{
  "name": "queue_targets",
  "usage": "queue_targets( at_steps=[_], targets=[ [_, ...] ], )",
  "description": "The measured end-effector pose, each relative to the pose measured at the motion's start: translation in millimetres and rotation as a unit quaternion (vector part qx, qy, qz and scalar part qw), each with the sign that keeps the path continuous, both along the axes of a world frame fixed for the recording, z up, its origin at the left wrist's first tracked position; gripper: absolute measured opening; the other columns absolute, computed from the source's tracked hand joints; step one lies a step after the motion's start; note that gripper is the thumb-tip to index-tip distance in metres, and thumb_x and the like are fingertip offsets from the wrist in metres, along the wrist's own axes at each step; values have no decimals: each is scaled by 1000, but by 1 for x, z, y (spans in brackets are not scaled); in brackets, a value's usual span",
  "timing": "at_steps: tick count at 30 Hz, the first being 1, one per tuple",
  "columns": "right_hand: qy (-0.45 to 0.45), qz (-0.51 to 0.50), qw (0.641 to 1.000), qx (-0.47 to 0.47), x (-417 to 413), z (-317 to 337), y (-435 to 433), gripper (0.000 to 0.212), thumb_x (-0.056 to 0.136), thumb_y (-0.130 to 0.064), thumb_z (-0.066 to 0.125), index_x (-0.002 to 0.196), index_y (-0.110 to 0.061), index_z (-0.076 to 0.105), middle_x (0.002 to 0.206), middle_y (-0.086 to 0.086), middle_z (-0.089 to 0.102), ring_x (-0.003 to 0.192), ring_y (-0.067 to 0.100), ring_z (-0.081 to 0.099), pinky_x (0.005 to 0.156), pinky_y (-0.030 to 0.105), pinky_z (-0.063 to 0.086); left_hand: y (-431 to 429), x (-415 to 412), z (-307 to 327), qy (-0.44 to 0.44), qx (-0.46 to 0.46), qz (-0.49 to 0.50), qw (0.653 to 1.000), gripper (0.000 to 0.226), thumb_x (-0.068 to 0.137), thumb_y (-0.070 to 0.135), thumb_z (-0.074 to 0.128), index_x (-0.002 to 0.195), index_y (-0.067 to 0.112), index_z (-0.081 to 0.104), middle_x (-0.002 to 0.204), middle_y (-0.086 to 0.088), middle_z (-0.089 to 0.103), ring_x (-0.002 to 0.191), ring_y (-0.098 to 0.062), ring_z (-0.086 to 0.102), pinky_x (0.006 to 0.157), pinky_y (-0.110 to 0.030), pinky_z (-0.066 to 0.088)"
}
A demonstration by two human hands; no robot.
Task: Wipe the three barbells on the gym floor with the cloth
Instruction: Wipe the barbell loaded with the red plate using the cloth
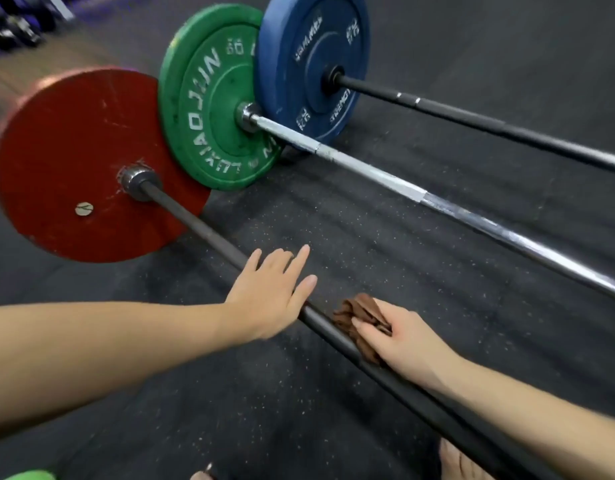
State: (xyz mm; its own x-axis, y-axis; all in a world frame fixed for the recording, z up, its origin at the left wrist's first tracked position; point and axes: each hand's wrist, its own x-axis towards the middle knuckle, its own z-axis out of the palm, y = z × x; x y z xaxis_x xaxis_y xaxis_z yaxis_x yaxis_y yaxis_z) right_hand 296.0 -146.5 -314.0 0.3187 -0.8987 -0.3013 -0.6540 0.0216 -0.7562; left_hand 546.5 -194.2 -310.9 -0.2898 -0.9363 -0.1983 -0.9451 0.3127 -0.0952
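- Near barbell [216, 242]: dark shaft, red plate [74, 168] at mid-left; runs down to the lower right, lying on the gym floor [385, 237]. Judged the item in work.
- Brown cloth [359, 313], lower centre: bunched over the near shaft, prob. so it covers more than the top side.
- Right grip [399, 344]: fingers curled over the cloth, pinching it onto the shaft; judged mid-wipe.
- Left grip [271, 292]: fingers straight and spread, palm on the shaft just up-frame of the cloth. Holds nothing; likely stops the bar rolling.
- Mid barbell [437, 204]: silver shaft, green plate [209, 98]; centre to right edge. No cloth on it; wiped or not, can't tell.
- Far barbell [472, 119]: black shaft, blue plate [309, 64]; upper right. Ditto.
- Misc.: green obj. [29, 474], lower-left corner, unidentifiable.
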Motion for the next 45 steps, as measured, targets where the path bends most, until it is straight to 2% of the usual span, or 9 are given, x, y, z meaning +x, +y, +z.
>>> queue_targets(
  at_steps=[5,8,12,14,19,25,31,40,45],
  targets=[
    [64,-8,998,-10,-31,14,29,15,92,-54,51,106,-54,55,96,-24,68,90,5,65,87,34,54,16,-38,8,66,39,-31,997,79,96,61,-10,165,27,8,162,0,32,153,-19,19,125,-40,15],
    [81,-13,997,-13,-31,17,32,34,87,-64,42,110,-45,56,100,-19,69,92,8,65,88,35,53,7,-60,4,116,54,-37,991,64,106,56,8,162,29,26,156,2,43,146,-18,35,117,-41,32],
    [72,-10,997,-9,-26,13,25,40,86,-65,42,110,-39,62,98,-16,71,91,11,66,88,38,54,6,-59,-3,112,11,-51,992,77,99,56,-5,130,30,60,115,5,69,110,-20,61,90,-42,49],
    [67,-3,998,-6,-23,10,18,25,94,-54,49,108,-38,63,93,-15,72,88,11,66,88,39,54,13,-58,-6,128,-45,-39,990,88,91,55,-14,122,30,64,98,4,72,94,-20,65,85,-38,47],
    [45,14,999,-10,4,9,-3,18,91,-43,49,100,-33,62,88,-14,72,85,13,66,86,41,55,17,-57,-3,146,-56,-22,987,87,88,52,-13,126,37,63,103,5,76,95,-21,67,86,-35,42],
    [-2,8,1000,-1,-10,5,6,21,100,-40,55,80,-34,58,70,-16,66,68,5,57,79,33,52,19,-63,-3,131,-51,-10,990,76,103,57,4,74,22,65,72,2,67,74,-22,58,77,-32,26],
    [-25,9,1000,16,-53,14,37,16,102,-37,59,87,-38,65,78,-24,66,74,-8,57,73,13,43,16,-65,-5,82,-8,-12,997,97,95,63,-9,92,22,79,89,0,77,84,-22,66,81,-30,30],
    [-26,6,998,48,-91,12,63,26,103,-32,59,83,-15,60,66,-12,57,62,4,50,67,23,43,15,-62,-16,106,-35,8,994,122,78,74,-33,90,27,79,84,3,76,82,-19,69,88,-36,48],
    [-51,11,998,41,-76,8,50,18,102,-32,60,92,-20,67,75,-7,64,69,2,53,74,23,46,15,-64,-13,114,-41,1,993,107,80,69,-24,91,31,75,92,3,76,86,-19,69,81,-32,48]
  ],
)
